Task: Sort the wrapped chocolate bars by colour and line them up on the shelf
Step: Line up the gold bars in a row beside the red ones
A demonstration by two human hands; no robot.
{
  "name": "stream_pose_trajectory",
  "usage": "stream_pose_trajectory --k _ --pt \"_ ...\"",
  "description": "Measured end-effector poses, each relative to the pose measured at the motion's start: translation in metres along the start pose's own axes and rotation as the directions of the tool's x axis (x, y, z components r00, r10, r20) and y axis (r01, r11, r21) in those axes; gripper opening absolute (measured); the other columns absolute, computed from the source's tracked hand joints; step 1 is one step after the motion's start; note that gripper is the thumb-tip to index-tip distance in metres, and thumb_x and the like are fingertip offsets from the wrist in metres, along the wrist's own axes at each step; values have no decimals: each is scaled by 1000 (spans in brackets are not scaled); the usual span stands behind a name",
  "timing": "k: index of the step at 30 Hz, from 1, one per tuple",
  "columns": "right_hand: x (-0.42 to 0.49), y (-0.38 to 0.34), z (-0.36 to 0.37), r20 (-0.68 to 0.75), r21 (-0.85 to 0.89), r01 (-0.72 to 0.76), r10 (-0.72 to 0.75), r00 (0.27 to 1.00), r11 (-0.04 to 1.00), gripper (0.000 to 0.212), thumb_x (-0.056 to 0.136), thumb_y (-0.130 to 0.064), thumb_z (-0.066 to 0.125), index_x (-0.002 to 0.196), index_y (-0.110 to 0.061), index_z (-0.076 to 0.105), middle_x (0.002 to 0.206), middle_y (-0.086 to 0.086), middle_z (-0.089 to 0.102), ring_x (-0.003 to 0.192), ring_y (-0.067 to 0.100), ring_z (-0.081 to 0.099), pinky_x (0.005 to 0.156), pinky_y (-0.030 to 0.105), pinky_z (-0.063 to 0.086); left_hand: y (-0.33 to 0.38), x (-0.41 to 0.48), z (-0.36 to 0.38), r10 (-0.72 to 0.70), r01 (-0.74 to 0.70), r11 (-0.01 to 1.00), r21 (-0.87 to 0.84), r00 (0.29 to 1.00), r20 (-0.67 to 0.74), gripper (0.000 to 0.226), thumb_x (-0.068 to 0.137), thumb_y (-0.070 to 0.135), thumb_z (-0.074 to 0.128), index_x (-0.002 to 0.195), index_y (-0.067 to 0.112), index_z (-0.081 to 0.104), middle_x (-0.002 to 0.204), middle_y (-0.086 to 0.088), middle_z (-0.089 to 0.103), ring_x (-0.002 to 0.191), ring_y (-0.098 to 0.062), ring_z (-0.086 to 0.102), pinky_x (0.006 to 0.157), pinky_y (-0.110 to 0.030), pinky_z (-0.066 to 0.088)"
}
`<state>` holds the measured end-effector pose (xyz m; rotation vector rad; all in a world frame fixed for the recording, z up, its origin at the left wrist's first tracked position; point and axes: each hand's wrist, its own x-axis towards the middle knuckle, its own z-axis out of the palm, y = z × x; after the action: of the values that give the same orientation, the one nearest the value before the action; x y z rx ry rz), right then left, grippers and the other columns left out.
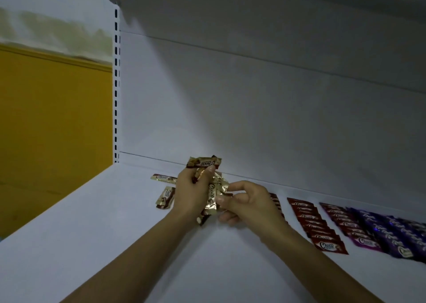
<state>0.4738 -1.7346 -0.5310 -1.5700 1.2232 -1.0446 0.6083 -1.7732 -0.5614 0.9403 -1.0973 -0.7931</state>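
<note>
Gripping a bunch of gold-wrapped Choco bars (213,195): left hand (191,194); right hand (249,201) pinches one wrapper. On shelf (115,233), right side: red-wrapped bars (315,226), rowed.

Centre frame, we see the left hand (191,194) gripping a bunch of gold Choco bars (205,163), while the right hand (244,201) pinches the bunch's edge from the right. A pair of loose gold bars (166,197) lies flat on the white shelf (92,233) just left. Lower right, a red row (315,224) and purple rows (368,231) sit side by side.
</note>
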Motion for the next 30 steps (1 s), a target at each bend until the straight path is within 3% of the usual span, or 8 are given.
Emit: stream_pose_trajectory --k 2,6,10,14,20,24,28,30 --pt "-9 3 -10 -37 22 2 -1 999 1000 17 83 -12 70 97 -4 65 72 7 73 58 17 69 52 22 51 -1 -4 7 35 -35 999 40 999 2 13 93 20 61 84 16 69 77 -2 72 75 -15 69 70 -30 53" --pt "-24 12 -20 -61 -43 10 -13 998 999 4 85 -8 68 87 -5 66 73 7 73 58 17 69 50 23 53 -3 -12 8 121 -137 956 260 990 74 14 94 18 59 81 22 63 72 11 64 64 9 59 58 -4 40" --pt "-37 23 -32 -116 -40 23 -27 993 999 4 87 -6 65 90 -8 65 71 6 73 59 19 69 53 27 55 -4 -11 2 116 -138 924 358 990 82 7 95 18 57 93 22 62 77 17 61 71 9 55 59 0 38" --pt "-48 29 -44 -162 -24 77 -80 984 997 15 88 -2 61 97 -13 67 73 10 72 61 21 68 54 28 55 -1 -17 5 -119 63 971 229 963 242 12 94 20 60 86 14 66 61 6 70 55 -2 65 49 -8 44" --pt "-34 24 -54 -475 122 161 -85 876 979 4 88 -9 64 87 -9 61 66 1 71 53 10 66 46 21 51 5 -21 14 -421 425 902 76 827 373 17 91 19 63 84 5 70 72 -7 74 50 -11 65 42 -16 46" --pt "-15 21 -46 -523 -15 176 -158 837 984 10 87 -15 66 83 -14 57 68 0 69 58 11 67 54 26 53 8 -22 13 -444 508 861 -17 769 460 18 93 13 58 102 -2 63 92 -13 75 49 -11 63 41 -18 46" --pt "-1 20 -39 -532 -149 165 -220 818 975 14 84 -16 67 77 -17 55 70 1 65 66 20 65 63 41 55 11 -23 13 -443 514 858 -4 743 502 11 90 10 60 95 3 66 92 -14 75 47 -10 60 42 -18 45" --pt "2 20 -36 -521 -191 172 -248 816 966 16 83 -20 69 76 -18 55 69 -2 64 65 18 65 65 43 56 11 -24 13 -438 518 855 -17 739 512 16 85 19 66 93 4 68 92 -14 74 48 -10 61 43 -19 46"
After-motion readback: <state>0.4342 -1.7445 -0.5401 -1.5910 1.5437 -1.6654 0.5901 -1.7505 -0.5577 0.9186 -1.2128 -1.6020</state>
